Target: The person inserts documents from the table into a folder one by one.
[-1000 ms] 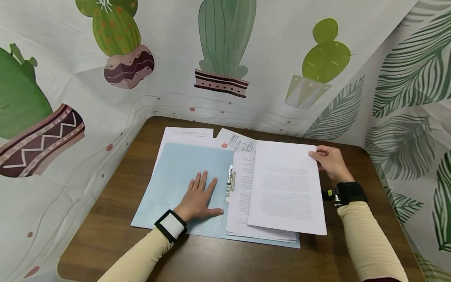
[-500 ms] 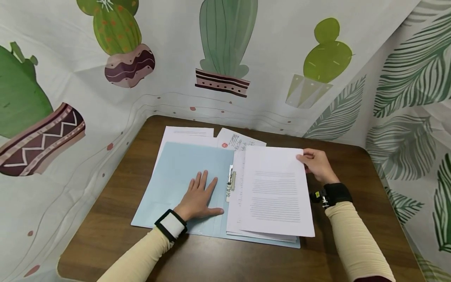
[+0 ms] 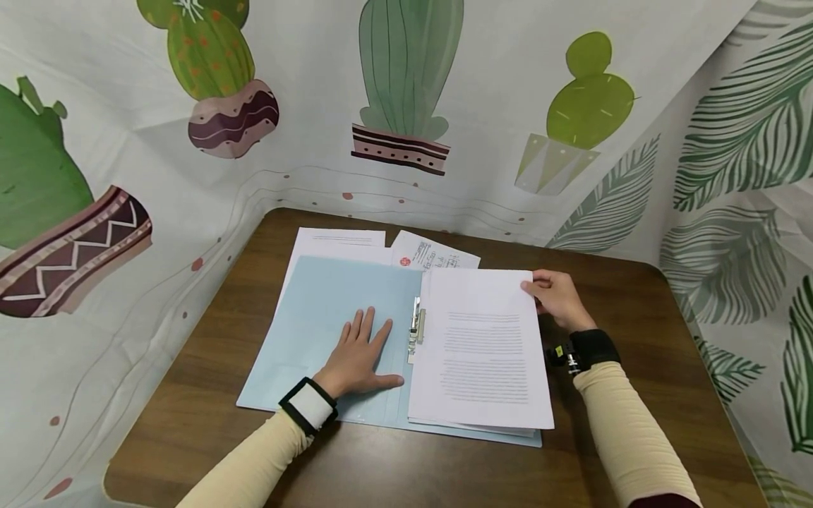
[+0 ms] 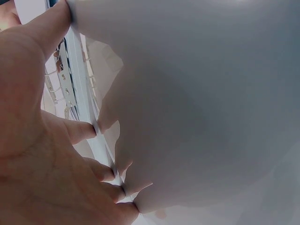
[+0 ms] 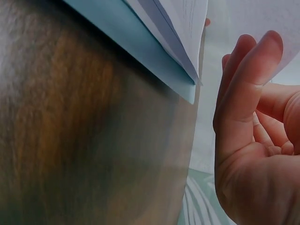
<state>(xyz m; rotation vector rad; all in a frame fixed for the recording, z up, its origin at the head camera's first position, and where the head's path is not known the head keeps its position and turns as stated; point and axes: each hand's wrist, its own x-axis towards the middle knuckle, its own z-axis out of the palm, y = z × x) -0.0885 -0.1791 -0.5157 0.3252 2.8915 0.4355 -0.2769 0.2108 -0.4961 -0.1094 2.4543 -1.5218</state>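
Observation:
My left hand (image 3: 363, 356) lies flat, fingers spread, on the inside of the light blue folder's cover (image 3: 317, 303). In the left wrist view its fingertips (image 4: 86, 130) press on the cover's surface. With thumb and fingers my right hand (image 3: 559, 296) pinches the upper right corner of a printed sheet (image 3: 483, 353). That sheet lies over the paper stack in the folder's right side, its left edge close to the metal clip (image 3: 416, 324) at the spine. The right wrist view shows the pinching hand (image 5: 253, 122) beside the folder's edge (image 5: 154, 65), with the sheet's corner between its fingers.
Behind the folder, a white printed sheet (image 3: 339, 238) and a paper slip with a red stamp (image 3: 454, 258) stick out. Everything rests on a brown wooden table (image 3: 209, 353). A cactus-print cloth (image 3: 305, 106) hangs behind it.
My right hand has moved left with the pinched sheet, bringing it over the stack toward the clip. More of the stamped slip shows now. My left hand has stayed in place.

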